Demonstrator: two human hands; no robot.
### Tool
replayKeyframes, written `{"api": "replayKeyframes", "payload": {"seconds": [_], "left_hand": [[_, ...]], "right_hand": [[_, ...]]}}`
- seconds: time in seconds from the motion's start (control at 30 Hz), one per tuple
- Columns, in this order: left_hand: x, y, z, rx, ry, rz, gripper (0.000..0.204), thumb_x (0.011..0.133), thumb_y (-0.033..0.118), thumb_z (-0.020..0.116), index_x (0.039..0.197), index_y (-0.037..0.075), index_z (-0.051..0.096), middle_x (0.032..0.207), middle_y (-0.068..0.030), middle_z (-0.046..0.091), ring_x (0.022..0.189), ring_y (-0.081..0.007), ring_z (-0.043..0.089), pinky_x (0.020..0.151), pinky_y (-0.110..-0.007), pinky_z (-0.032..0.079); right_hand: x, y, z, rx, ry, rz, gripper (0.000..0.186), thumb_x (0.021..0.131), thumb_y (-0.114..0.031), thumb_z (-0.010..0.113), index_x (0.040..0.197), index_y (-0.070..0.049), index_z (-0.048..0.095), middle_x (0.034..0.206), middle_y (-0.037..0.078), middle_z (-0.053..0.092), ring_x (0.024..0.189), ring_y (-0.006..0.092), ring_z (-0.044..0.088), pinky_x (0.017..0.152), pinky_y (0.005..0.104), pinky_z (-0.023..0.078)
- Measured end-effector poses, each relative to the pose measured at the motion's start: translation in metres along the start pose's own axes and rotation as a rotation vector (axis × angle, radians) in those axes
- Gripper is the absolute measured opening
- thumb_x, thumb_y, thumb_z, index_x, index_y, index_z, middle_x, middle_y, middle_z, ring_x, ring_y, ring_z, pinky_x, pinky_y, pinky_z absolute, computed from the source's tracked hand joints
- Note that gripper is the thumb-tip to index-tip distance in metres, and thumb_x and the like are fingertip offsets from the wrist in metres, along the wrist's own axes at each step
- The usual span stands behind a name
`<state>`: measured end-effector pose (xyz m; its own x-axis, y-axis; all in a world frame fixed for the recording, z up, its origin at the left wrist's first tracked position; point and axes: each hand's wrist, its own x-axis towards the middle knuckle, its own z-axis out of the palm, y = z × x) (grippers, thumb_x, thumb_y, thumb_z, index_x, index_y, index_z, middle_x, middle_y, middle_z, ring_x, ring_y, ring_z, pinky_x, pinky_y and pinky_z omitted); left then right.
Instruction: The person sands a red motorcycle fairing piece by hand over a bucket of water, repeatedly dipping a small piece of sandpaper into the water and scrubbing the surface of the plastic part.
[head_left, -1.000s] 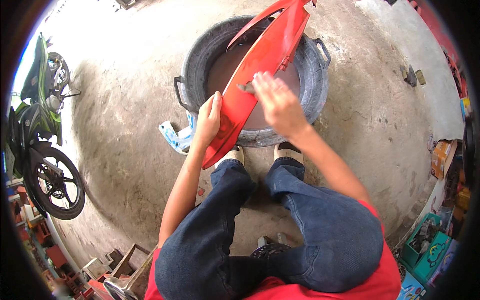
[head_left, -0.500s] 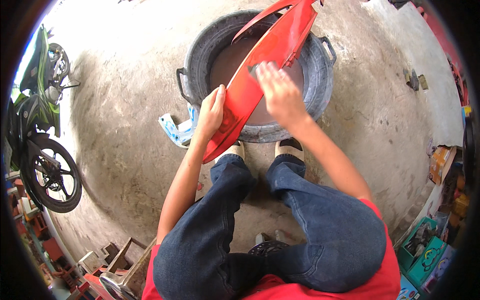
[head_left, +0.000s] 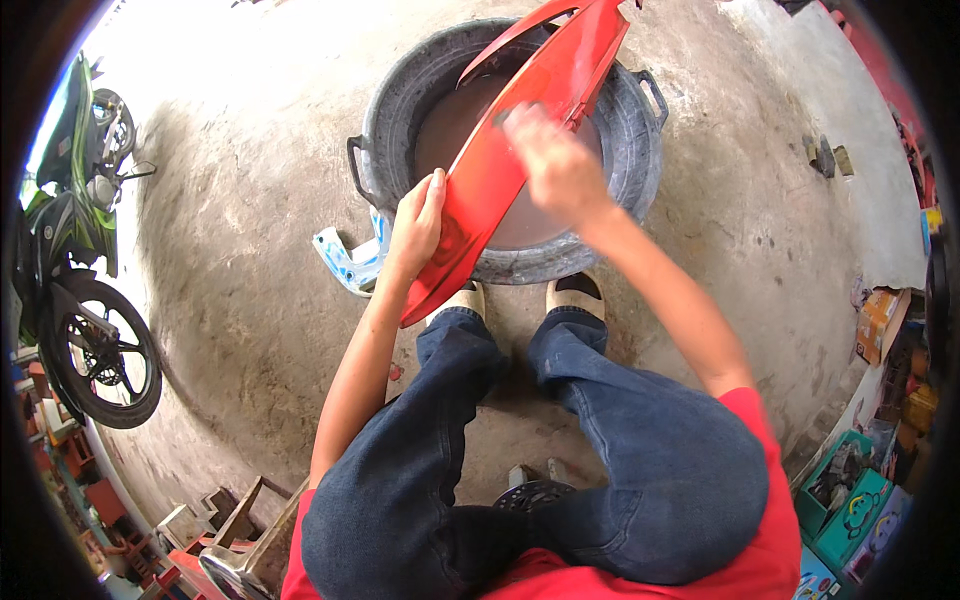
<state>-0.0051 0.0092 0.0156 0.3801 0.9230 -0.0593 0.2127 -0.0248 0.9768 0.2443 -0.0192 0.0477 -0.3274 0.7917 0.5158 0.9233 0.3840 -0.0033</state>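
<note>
My left hand (head_left: 420, 222) gripped a red panel (head_left: 490, 190), right hand (head_left: 563, 168) a dark pad (head_left: 502, 118). I judged it rubbing, needing steadiness next.

The concrete floor (head_left: 750, 220) bears a grey tub (head_left: 385, 130) and a white-and-blue panel (head_left: 355, 276).

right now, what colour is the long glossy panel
The long glossy panel is red, best seen in the head view.

Right hand (head_left: 562, 172) | farther up red panel (head_left: 480, 192) than 1 s ago | grey pad (head_left: 501, 118), blurred, apparently carried along
</note>
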Motion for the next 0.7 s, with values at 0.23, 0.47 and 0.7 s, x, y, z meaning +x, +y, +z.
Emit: {"api": "replayKeyframes", "payload": {"seconds": [0.23,0.47,0.7], "left_hand": [[0.006,0.001,0.014,-0.026,0.062,0.097,0.041,0.114,0.032,0.05,0.099,-0.005,0.06,0.077,-0.0037,0.049,0.078,-0.0111,0.045,0.072,-0.031,0.043],[0.003,0.0,0.005,0.048,0.08,0.093,0.044,0.113,0.033,0.052,0.09,-0.004,0.056,0.072,-0.0045,0.041,0.072,-0.0113,0.04,0.064,-0.033,0.04],[0.003,0.002,0.007,0.038,0.098,0.108,0.045,0.112,0.033,0.053,0.087,-0.003,0.055,0.069,-0.0069,0.04,0.069,-0.0119,0.039,0.062,-0.034,0.039]], "right_hand": [[0.008,0.045,-0.009,0.11,0.013,0.297,0.048,0.095,-0.013,0.051,0.14,0.003,0.061,0.144,0.022,0.063,0.138,0.033,0.058,0.118,0.0445,0.043],[-0.022,-0.023,-0.011,0.188,-0.096,-0.259,0.047,0.096,-0.011,0.05,0.14,-0.001,0.061,0.141,0.021,0.064,0.131,0.03,0.063,0.112,0.0416,0.05],[-0.014,-0.019,-0.004,0.035,-0.007,-0.111,0.048,0.096,-0.015,0.05,0.14,0.002,0.061,0.139,0.022,0.065,0.128,0.0322,0.065,0.111,0.0446,0.05]]}}
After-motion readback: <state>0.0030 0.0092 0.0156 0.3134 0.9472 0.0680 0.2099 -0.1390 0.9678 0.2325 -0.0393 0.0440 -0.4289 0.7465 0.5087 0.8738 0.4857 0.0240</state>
